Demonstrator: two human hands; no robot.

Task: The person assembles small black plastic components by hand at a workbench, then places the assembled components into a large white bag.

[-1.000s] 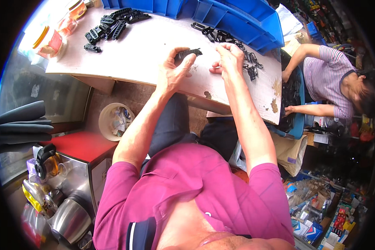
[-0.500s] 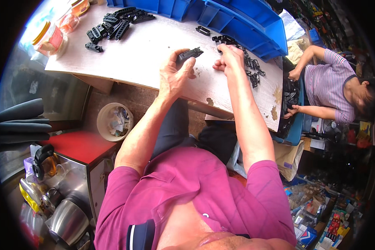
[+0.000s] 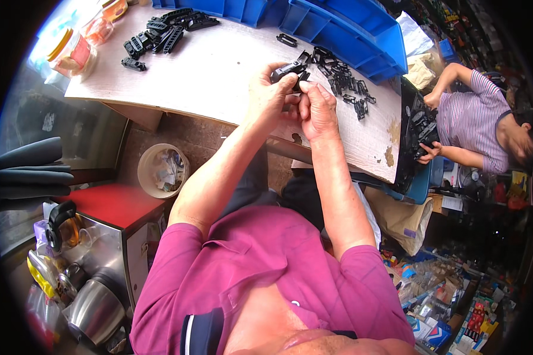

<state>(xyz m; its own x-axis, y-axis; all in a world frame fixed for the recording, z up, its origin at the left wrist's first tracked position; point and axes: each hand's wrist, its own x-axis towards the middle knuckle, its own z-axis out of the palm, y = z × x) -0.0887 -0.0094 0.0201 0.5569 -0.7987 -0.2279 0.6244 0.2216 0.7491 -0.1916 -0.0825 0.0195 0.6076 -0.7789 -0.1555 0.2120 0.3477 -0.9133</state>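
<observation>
Over the table, my left hand (image 3: 269,96) is closed around a long black plastic part (image 3: 286,70). My right hand (image 3: 320,111) meets it, pinching a small black plastic piece (image 3: 302,78) against the part's right end. Fingers hide much of where the two pieces touch. Just beyond my right hand lies a spread of small black open-framed pieces (image 3: 343,80), with a single black frame piece (image 3: 286,40) apart from them. Toward the far left, long black plastic parts (image 3: 160,35) are heaped, and one black part (image 3: 134,64) lies slightly nearer.
Blue bins (image 3: 343,41) line the table's (image 3: 201,77) far edge. Lidded jars (image 3: 71,56) stand at its left end. Below are a waste bucket (image 3: 145,171) and a red-topped cabinet (image 3: 109,204). At right, a co-worker (image 3: 471,118) handles black parts in a blue tub (image 3: 417,180).
My right hand has come back from the frame pieces and joined my left, bringing a small black piece to the long part. My left hand has shifted right. The co-worker has lifted black parts.
</observation>
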